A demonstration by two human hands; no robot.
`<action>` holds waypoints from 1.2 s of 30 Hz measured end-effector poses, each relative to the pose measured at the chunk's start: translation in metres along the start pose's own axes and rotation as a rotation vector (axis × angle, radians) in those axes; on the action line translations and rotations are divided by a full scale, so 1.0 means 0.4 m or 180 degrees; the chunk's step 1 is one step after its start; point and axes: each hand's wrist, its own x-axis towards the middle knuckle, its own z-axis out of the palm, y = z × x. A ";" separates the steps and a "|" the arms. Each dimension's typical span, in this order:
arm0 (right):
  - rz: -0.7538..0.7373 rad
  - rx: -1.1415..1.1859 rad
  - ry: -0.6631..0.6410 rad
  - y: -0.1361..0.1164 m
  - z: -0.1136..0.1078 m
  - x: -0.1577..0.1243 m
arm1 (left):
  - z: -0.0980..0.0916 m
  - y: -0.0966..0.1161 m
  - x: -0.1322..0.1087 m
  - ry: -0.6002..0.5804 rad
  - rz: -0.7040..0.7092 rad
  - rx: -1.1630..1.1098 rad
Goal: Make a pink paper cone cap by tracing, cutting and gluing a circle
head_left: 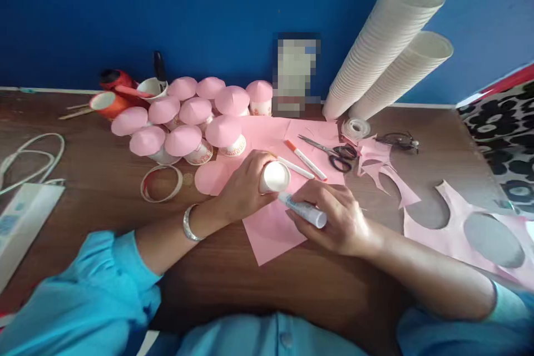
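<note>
My left hand (246,183) is closed around a white paper cup (276,177), whose pale round end faces up toward me. In my right hand (334,214) is a glue stick (306,212), its tip against or very close to the cup's rim. Pink paper (275,233) lies beneath both hands. Just beyond them rest two white pens, one an orange-capped marker (306,160), and a pair of scissors (329,151). A flat pink paper disc (208,178) lies left of my left hand.
Several cups with pink cone tops (223,131) stand at the back left. Two tall, leaning stacks of paper cups (384,39) rise at the back right. Pink offcuts (454,228) lie right, a tape roll (162,183) left, and a power strip (29,222) far left.
</note>
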 end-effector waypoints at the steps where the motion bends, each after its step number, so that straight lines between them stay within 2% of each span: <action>1: 0.0016 0.0069 -0.0054 0.000 -0.002 -0.001 | 0.001 0.000 -0.001 0.0037 0.0027 0.0007; 4: 0.0220 0.0205 -0.0018 0.001 -0.009 -0.003 | 0.003 0.002 -0.002 0.0085 0.0063 -0.0011; 9: 0.0870 0.0202 0.0464 0.018 -0.019 0.006 | 0.002 0.010 0.002 0.0010 -0.0063 -0.0144; 14: 0.0918 0.0248 0.0390 0.037 -0.017 0.010 | 0.002 0.010 0.002 0.0034 -0.0204 -0.0201; 17: 0.1204 0.0321 0.0385 0.046 -0.015 0.009 | 0.000 0.009 0.001 0.0026 -0.0273 -0.0181; 21: 0.1656 0.0706 0.0653 0.053 -0.008 0.009 | -0.001 0.012 0.001 -0.0008 -0.0316 -0.0165; 24: 0.1646 0.0896 0.0672 0.055 -0.002 0.008 | -0.001 0.014 0.001 -0.0017 -0.0357 -0.0161; 30: 0.1640 0.0681 0.0507 0.063 0.001 0.004 | -0.001 0.015 -0.002 0.0028 -0.0234 -0.0124; 33: 0.1694 0.0780 0.0661 0.058 0.000 0.003 | 0.000 0.012 -0.003 0.0001 -0.0234 -0.0170; 36: 0.1512 0.0820 0.0700 0.047 -0.002 0.004 | 0.002 0.007 -0.003 0.0009 -0.0291 -0.0277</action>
